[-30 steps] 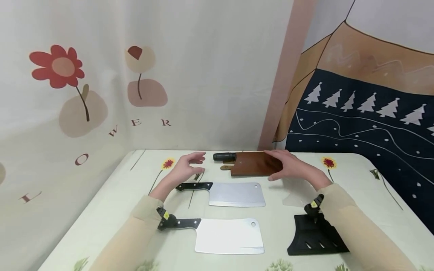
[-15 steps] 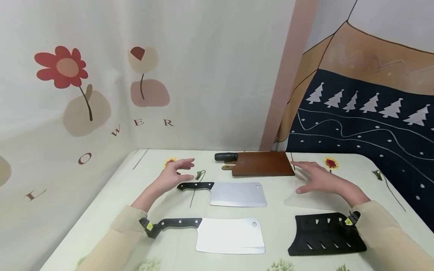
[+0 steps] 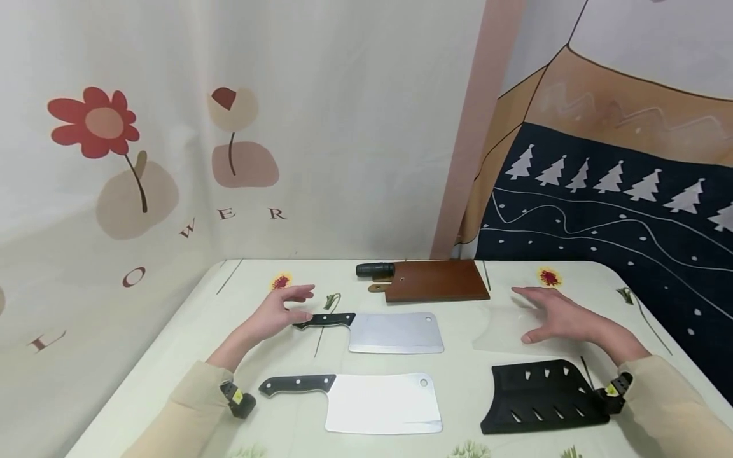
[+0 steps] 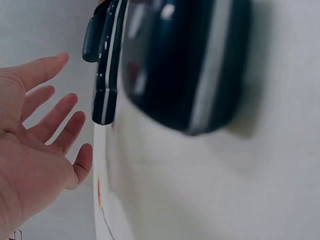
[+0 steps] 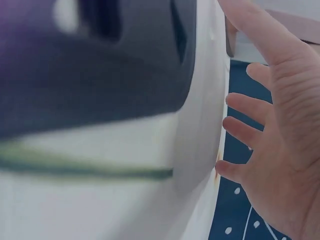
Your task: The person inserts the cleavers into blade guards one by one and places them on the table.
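Observation:
My left hand (image 3: 273,319) hovers at the left with relaxed fingers, its thumb tip overlapping the handle end of a cleaver (image 3: 395,332) in the head view. In front of that lies a second, brighter cleaver (image 3: 383,404), also with a black riveted handle pointing left. At the back, a black handle (image 3: 375,270) sticks out of a brown sheath (image 3: 438,281) with a small strap. My right hand (image 3: 569,318), fingers spread, holds nothing and is over a clear plastic piece (image 3: 495,331). A black slotted blade cover (image 3: 538,399) lies nearer, below the right wrist.
All of it lies on a pale tablecloth (image 3: 464,381) with printed flowers. A light curtain (image 3: 355,159) rises right behind the table, and a dark tree-patterned cloth (image 3: 607,210) hangs at the right. A camera (image 3: 615,391) is strapped to the right wrist.
The right hand has drawn away from the brown sheath to the right, uncovering its right end. My left hand has moved left and nearer. The cleavers and covers lie as before.

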The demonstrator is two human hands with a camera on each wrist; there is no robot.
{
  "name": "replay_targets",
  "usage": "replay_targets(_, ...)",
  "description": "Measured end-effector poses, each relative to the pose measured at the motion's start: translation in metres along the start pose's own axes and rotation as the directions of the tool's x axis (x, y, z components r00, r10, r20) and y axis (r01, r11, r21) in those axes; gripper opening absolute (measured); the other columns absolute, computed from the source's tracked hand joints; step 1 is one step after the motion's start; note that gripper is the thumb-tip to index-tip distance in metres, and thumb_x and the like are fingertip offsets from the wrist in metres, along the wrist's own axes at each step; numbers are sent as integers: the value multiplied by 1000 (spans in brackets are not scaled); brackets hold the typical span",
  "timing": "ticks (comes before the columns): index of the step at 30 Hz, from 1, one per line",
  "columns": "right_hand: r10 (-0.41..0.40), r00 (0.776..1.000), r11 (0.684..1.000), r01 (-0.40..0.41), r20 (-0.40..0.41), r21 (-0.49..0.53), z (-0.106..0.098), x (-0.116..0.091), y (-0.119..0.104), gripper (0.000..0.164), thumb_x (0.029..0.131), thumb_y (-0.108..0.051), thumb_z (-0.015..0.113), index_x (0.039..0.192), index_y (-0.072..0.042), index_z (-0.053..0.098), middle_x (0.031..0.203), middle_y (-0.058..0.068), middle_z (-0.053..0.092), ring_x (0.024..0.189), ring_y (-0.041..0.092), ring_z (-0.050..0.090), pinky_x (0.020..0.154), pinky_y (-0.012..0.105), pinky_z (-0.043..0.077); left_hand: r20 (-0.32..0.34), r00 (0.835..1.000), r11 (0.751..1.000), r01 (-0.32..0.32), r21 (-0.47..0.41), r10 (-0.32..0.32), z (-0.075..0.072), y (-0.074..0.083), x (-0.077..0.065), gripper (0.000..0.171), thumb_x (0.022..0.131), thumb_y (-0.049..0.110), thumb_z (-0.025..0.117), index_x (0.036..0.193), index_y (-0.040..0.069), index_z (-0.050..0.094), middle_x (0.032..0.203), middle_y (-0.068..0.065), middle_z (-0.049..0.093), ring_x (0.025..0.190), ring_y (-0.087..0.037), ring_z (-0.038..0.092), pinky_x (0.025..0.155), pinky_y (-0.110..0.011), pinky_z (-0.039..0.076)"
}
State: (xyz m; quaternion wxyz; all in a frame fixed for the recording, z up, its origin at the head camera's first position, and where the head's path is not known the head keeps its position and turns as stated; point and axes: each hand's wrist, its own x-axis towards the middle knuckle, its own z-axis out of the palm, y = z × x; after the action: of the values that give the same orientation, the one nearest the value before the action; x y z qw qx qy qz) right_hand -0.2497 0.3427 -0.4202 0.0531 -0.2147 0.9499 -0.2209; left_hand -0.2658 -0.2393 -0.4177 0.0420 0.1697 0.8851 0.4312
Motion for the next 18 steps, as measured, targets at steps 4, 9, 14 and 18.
replay_targets(4, 13, 1000, 1000, -13, 21, 6, 0, -4, 3, 106, 67, -46, 94, 148, 4, 48, 147, 34, 45, 133, 56, 36, 102, 75, 31, 13, 1000, 1000, 14, -11, -14, 4, -5, 1, 61, 88, 6, 78, 143, -5, 54, 132, -22, 64, 125, -41, 55, 95, -46, 52)
replay_targets(9, -2, 999, 1000, 1, 35, 25, 1, -9, 5, 103, 66, -47, 95, 145, 3, 52, 147, 34, 44, 133, 57, 34, 101, 77, 31, 46, 998, 999, 48, -1, -47, 11, -9, 1, 60, 87, 7, 80, 142, -3, 57, 125, -16, 68, 120, -37, 58, 96, -47, 50)
replay_targets(14, -29, 999, 1000, 28, 43, 13, 1, -13, 6, 97, 64, -44, 96, 141, 0, 56, 148, 37, 40, 130, 60, 33, 97, 80, 31, 59, 998, 999, 31, 20, -32, 16, -11, 3, 59, 84, 3, 80, 139, -3, 59, 117, -11, 70, 113, -32, 62, 97, -48, 48)
replay_targets(18, -49, 998, 999, 49, 38, 2, 1, -15, 6, 97, 62, -44, 97, 140, -2, 58, 148, 37, 39, 130, 61, 33, 96, 81, 30, 73, 997, 1000, 6, 7, -7, 17, -10, 4, 58, 82, -1, 80, 136, -6, 60, 112, -10, 71, 109, -31, 64, 96, -47, 48)
